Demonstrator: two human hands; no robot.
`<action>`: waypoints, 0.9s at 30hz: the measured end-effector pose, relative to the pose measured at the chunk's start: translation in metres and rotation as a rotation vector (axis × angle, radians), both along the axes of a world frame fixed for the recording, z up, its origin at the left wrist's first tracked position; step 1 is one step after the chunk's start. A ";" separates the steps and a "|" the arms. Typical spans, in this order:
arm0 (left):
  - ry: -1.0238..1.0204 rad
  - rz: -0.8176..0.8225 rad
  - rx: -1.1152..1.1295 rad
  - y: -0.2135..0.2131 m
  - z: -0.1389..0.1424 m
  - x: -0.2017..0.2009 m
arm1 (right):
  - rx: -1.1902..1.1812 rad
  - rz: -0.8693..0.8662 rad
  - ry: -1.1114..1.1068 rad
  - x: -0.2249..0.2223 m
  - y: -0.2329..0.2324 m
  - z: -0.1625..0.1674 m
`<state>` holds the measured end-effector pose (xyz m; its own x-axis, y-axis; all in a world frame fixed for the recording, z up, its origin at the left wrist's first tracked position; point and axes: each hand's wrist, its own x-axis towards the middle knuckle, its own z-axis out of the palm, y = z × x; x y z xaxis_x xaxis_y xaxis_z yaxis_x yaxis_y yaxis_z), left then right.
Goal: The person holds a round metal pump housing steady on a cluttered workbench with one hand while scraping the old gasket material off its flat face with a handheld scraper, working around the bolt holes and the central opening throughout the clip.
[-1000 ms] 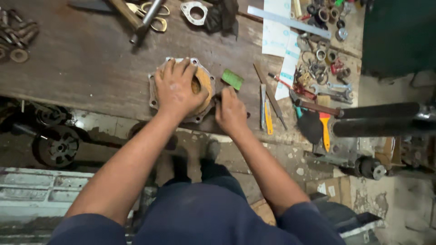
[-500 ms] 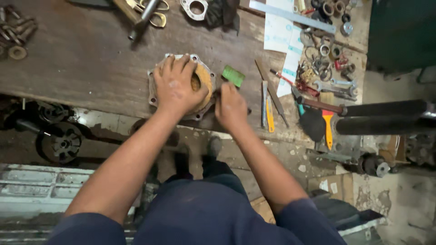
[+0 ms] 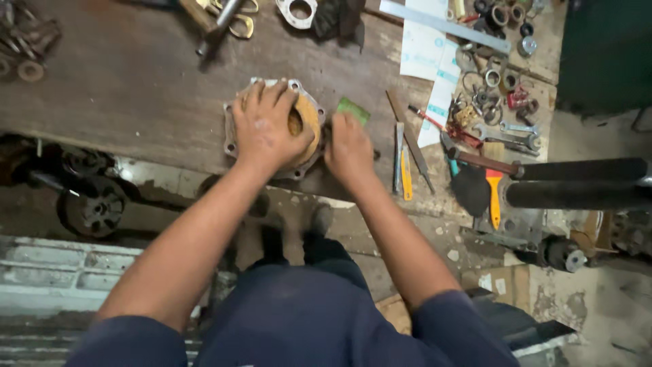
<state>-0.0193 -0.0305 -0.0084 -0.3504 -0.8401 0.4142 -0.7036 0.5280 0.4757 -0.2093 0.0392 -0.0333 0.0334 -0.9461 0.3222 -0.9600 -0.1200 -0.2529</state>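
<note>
Pressing down with my left hand (image 3: 266, 128), palm flat and fingers spread over a yellow-brown gasket disc (image 3: 307, 122) that sits on a round metal flange cover (image 3: 274, 129) with bolt holes around its rim. My right hand (image 3: 349, 146) is curled against the cover's right edge, fingers tucked in; honestly can't tell whether it's pinching the gasket edge or just bracing the part.

What worries me: the cover sits close to the front edge of the wooden workbench (image 3: 136, 81), so if I lean or twist too hard it could skate toward me and drop onto the floor by my feet. The gasket looks thin, so I'd guess uneven pressure could crease or tear it, or leave it off-centre from the holes. The flat files (image 3: 407, 146) and a yellow-handled tool (image 3: 405, 175) lie just beside my right hand, easy to knock off with an elbow. A small green pad (image 3: 354, 110) sits right by my right fingertips too.

Containers: none really. No trays or bins on the bench, so the rings, washers and small fittings (image 3: 499, 88) are loose in a scatter at the far right, near the white paper sheets (image 3: 428, 51). More loose nuts (image 3: 20, 47) sit at the far left. Anything rolling away has nothing to stop it.
</note>
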 end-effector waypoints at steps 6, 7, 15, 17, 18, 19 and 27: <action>-0.010 -0.012 0.040 -0.002 0.002 -0.001 | 0.047 0.008 -0.094 -0.010 -0.015 0.001; -0.026 -0.006 0.043 -0.002 0.003 -0.001 | 0.007 0.038 -0.057 -0.010 -0.016 0.002; -0.030 -0.003 0.066 -0.002 0.006 -0.001 | 0.126 0.024 -0.080 -0.022 -0.012 -0.005; -0.040 0.013 0.046 -0.002 0.005 -0.001 | 0.109 0.088 0.004 -0.023 -0.010 -0.007; -0.029 0.000 0.046 -0.001 0.004 -0.001 | 0.103 0.117 0.052 -0.024 -0.009 -0.007; -0.015 -0.001 0.040 -0.001 0.004 -0.001 | 0.082 0.115 0.038 -0.023 -0.007 -0.006; 0.002 -0.002 0.034 -0.002 0.003 0.001 | 0.045 0.113 -0.085 -0.014 0.000 0.003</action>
<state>-0.0184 -0.0321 -0.0049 -0.3510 -0.8531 0.3859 -0.7019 0.5126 0.4946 -0.2235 0.0390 -0.0302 0.1150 -0.9514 0.2857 -0.9160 -0.2129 -0.3401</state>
